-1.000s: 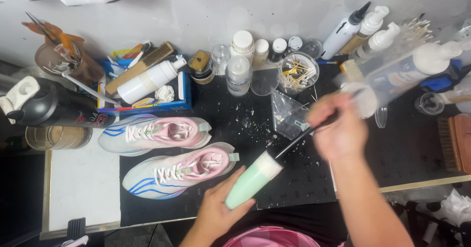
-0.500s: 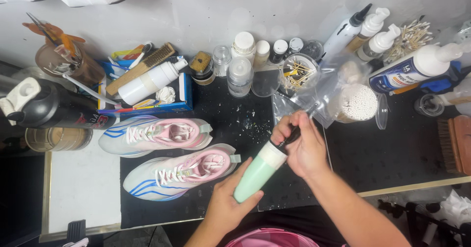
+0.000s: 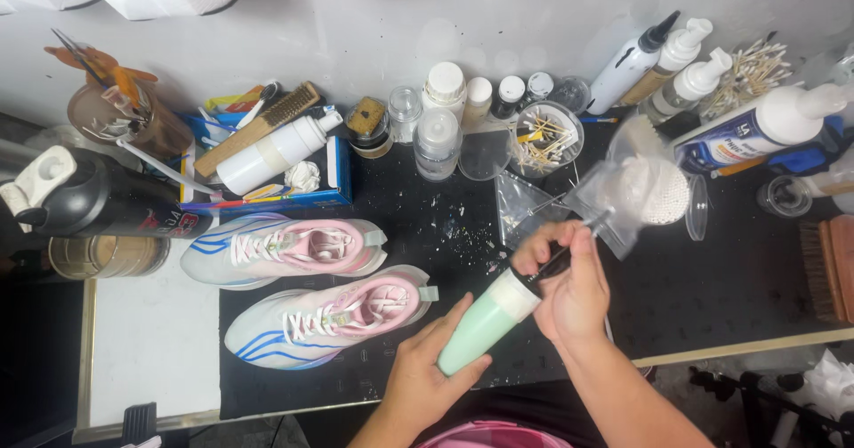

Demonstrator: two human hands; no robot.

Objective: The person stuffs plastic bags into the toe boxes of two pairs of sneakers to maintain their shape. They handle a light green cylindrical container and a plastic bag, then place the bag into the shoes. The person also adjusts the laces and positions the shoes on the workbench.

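Observation:
My left hand [image 3: 425,372] grips a pale green bottle [image 3: 485,323] tilted up to the right, above the black mat's near edge. My right hand [image 3: 569,279] holds a thin dark brush [image 3: 569,248] with its lower end at the bottle's white neck. Two white sneakers with pink linings and blue stripes lie side by side left of the hands, the far one [image 3: 285,248] and the near one [image 3: 329,314].
A black mat [image 3: 712,288] covers the table. Jars, small bottles [image 3: 439,141] and a cup of cotton swabs [image 3: 544,137] line the back. A blue tray [image 3: 267,168] holds a white bottle and wooden brush. A plastic bag [image 3: 640,190] lies right of centre; a black spray bottle [image 3: 80,203] at left.
My right hand came down from the right side of the mat to the top of the green bottle, bringing the thin brush to its neck. The left hand kept hold of the bottle.

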